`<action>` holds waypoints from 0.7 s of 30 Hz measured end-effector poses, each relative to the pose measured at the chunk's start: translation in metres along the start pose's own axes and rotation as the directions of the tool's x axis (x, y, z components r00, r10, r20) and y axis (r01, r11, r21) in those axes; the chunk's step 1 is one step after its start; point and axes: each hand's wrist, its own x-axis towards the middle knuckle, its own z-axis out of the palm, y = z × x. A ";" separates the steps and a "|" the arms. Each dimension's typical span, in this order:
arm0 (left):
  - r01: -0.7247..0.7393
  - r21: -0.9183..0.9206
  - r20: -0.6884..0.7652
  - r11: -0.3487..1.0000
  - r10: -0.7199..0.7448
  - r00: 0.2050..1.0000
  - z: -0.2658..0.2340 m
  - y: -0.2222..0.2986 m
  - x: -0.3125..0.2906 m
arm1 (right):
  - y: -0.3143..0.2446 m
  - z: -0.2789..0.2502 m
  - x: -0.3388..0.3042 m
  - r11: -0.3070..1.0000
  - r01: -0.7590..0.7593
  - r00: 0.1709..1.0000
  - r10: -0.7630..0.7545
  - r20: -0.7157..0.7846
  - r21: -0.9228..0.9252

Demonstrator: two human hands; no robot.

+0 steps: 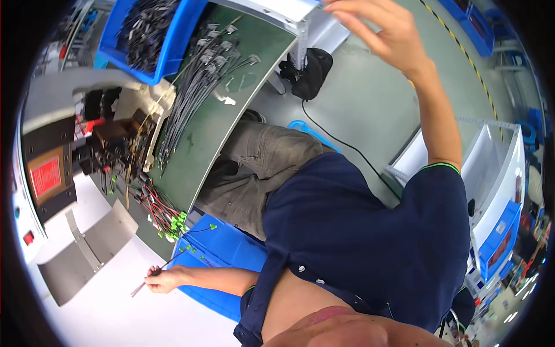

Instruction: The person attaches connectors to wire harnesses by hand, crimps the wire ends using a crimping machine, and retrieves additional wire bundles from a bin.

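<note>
My left hand (164, 281) is closed in a pinch at the lower left, beside the bench. Between its fingers is a thin dark wire (169, 262) with a grey end sticking out beyond the fingertips; its exact kind is too small to tell. Close by, red and black wires with green connectors (173, 225) lie bunched at the bench edge. My right hand (384, 29) is raised at the upper right, fingers stretched out and apart, nothing visible in them. Its fingertips come near the end of a white metal frame (283, 17); whether they touch it I cannot tell.
Grey cables (193, 92) lie across the green bench top (254, 55), beside a dark bench machine (118, 136). A blue bin (162, 66) holds many small black parts. Below the bench corner is a blue container (222, 240). A black bag (312, 72) and a cable are on the floor.
</note>
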 end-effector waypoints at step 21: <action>-0.053 -0.114 0.100 0.992 0.065 0.993 -0.007 0.094 -0.010 | -0.073 0.174 0.040 0.867 0.135 0.970 -0.213 0.113 0.481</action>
